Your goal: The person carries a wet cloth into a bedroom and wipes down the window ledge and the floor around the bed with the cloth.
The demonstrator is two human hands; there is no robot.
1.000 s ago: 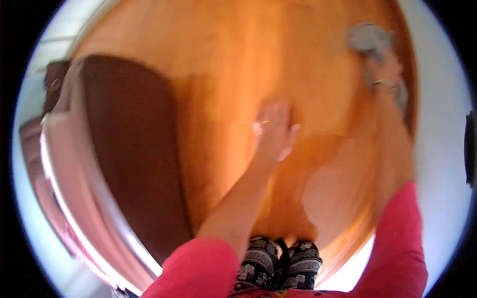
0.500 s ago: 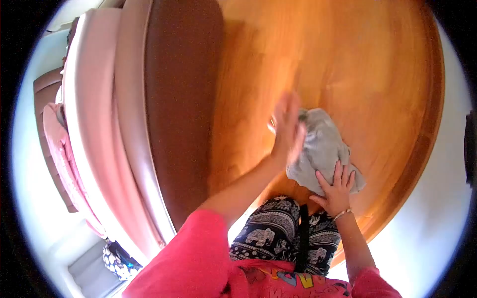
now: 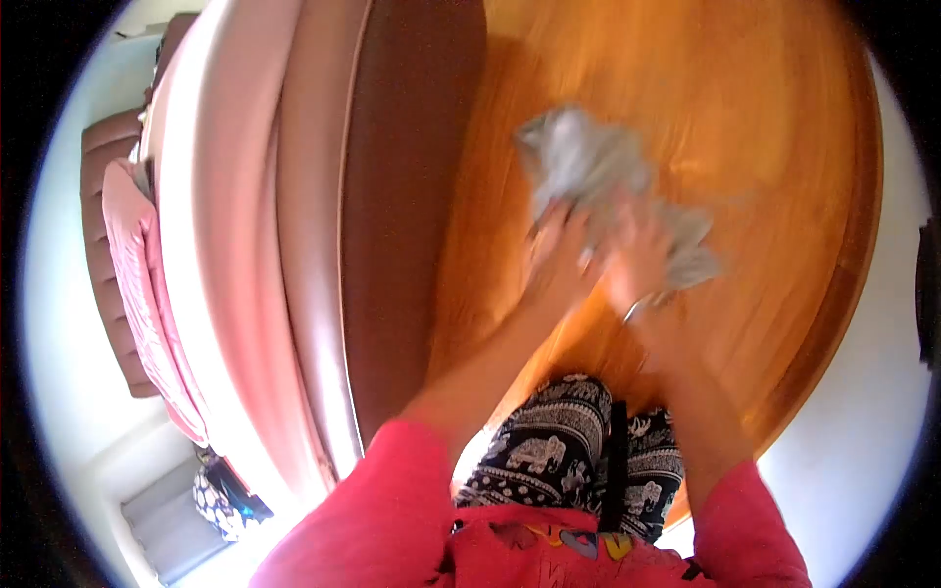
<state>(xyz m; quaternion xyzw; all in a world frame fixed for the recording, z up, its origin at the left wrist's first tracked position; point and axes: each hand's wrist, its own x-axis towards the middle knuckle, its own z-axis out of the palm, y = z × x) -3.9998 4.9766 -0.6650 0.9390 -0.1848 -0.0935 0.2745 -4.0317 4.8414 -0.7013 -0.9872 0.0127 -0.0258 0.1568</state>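
Note:
A crumpled grey cloth [image 3: 593, 157] lies on the wooden floor [image 3: 765, 176] in front of my knees, smeared by motion. My left hand [image 3: 564, 245] is on its near left edge, with the fingers curled onto the fabric. Close beside it, my right hand [image 3: 635, 255] presses into the cloth's near middle, its fingers blurred and bunched in the folds. A bracelet [image 3: 642, 306] circles my right wrist.
To the left runs a bed with a brown side [image 3: 402, 186] and a pink cover [image 3: 245, 225]. A white wall [image 3: 863, 372] borders the floor on the right. My legs in patterned trousers [image 3: 549, 441] are at the near edge.
My left hand, raised beside the cloth before, has come down onto it. My right hand has moved forward and left. The cloth has shifted forward and bunched up.

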